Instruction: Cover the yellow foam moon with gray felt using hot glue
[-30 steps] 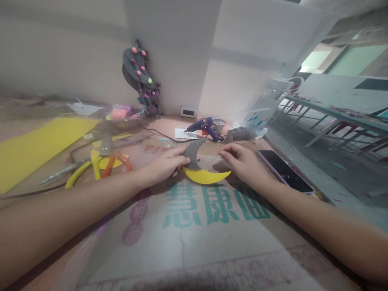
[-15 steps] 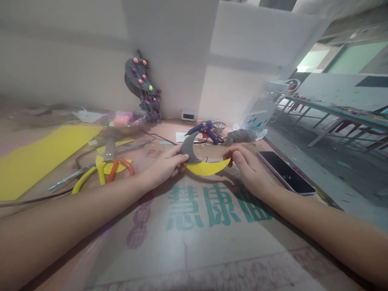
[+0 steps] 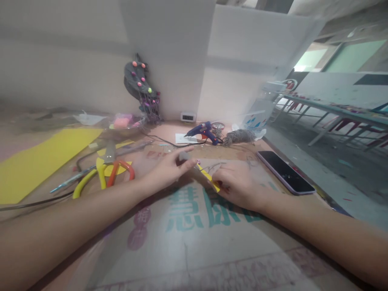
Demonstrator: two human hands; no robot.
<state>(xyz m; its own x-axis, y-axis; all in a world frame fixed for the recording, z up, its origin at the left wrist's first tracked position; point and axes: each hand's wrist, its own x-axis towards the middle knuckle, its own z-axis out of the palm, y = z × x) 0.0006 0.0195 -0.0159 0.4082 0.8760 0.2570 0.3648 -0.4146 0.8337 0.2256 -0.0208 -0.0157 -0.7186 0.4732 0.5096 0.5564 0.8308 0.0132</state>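
A small crescent cut-out with a grey felt part (image 3: 183, 156) and a yellow part (image 3: 208, 176) spans the space between my hands, turned nearly edge-on. My left hand (image 3: 169, 165) grips the grey end, which shows between thumb and index finger. At the yellow end, my right hand (image 3: 235, 182) pinches the tip with curled fingers. Thin wire-like strands and a small pinkish bit show by the middle of the piece. Whether grey and yellow are fully joined cannot be seen.
A blue glue gun (image 3: 201, 131) rests behind my hands, beside grey yarn (image 3: 239, 136). The phone (image 3: 286, 173) lies right. Pliers with orange and yellow handles (image 3: 113, 173) and a yellow sheet (image 3: 45, 157) lie left. A grey crescent with pompoms (image 3: 136, 81) leans on the wall.
The crescent has turned from showing its broad face to nearly edge-on. My right hand has moved left and closer, closing on the yellow tip; my left fingers have shifted on the grey end.
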